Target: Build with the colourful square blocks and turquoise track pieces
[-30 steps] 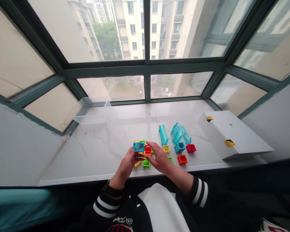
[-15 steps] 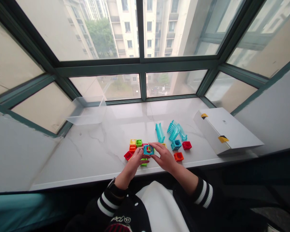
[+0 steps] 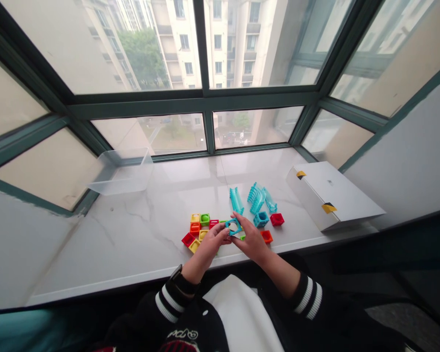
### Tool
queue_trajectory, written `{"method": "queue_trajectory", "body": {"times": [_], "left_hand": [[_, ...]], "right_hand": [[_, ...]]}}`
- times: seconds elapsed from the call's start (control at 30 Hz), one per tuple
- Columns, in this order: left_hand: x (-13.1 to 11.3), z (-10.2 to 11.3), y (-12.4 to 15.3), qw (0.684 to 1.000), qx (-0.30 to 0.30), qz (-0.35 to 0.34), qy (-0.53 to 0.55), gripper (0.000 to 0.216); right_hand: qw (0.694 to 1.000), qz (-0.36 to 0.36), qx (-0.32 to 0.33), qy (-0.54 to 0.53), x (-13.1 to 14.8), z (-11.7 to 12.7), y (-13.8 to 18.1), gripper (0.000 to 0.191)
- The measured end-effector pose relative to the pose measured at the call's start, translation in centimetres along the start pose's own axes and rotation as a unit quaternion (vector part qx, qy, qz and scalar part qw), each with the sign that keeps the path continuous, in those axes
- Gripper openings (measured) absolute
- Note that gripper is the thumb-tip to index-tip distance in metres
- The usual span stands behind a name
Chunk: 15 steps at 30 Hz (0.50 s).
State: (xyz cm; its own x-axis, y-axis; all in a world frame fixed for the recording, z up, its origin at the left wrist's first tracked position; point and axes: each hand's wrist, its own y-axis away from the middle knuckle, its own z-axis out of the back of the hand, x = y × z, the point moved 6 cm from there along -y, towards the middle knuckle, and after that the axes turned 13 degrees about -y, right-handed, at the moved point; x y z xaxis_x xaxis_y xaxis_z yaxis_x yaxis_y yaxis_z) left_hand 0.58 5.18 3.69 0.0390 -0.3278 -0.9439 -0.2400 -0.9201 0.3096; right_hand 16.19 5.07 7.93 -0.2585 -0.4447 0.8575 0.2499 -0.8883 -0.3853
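Observation:
Both my hands pinch a small blue square block (image 3: 233,226) with a round hole, held just above the marble sill. My left hand (image 3: 211,243) grips its left side and my right hand (image 3: 250,239) its right side. Under and beside them lies a cluster of coloured square blocks (image 3: 200,226) in yellow, green, orange and red. Right of my hands sit another blue block (image 3: 260,219), a red block (image 3: 277,219) and an orange block (image 3: 267,236). Behind those lie translucent teal ribbed track pieces (image 3: 255,197).
A white flat box (image 3: 330,195) with yellow-black tape lies on the sill at the right. A clear plastic tub (image 3: 121,172) stands at the back left by the window frame. The marble sill (image 3: 139,230) ends at a front edge just before my lap.
The blue block has gone from my left hand alone, over the cluster, rightward into a two-handed pinch, and it has tilted. The view has shifted, showing more blocks at the left.

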Motion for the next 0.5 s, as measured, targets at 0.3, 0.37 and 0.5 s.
{"method": "queue_trajectory", "body": {"times": [0.3,0.37,0.5], "left_hand": [[0.1,-4.2,-2.5,0.996,0.078,-0.021,-0.03,0.053],[0.2,-5.0,-3.2,0.995,0.087,-0.032,-0.034,0.053],[0.7,-6.1,-5.0,0.993,0.074,-0.05,-0.072,0.053]], "right_hand": [[0.996,-0.023,-0.068,0.051,-2.0,4.5,1.3,0.071],[0.993,-0.039,-0.095,0.057,-2.9,6.1,1.8,0.072],[0.98,-0.1,-0.162,0.059,-4.8,9.6,2.8,0.071]]}}
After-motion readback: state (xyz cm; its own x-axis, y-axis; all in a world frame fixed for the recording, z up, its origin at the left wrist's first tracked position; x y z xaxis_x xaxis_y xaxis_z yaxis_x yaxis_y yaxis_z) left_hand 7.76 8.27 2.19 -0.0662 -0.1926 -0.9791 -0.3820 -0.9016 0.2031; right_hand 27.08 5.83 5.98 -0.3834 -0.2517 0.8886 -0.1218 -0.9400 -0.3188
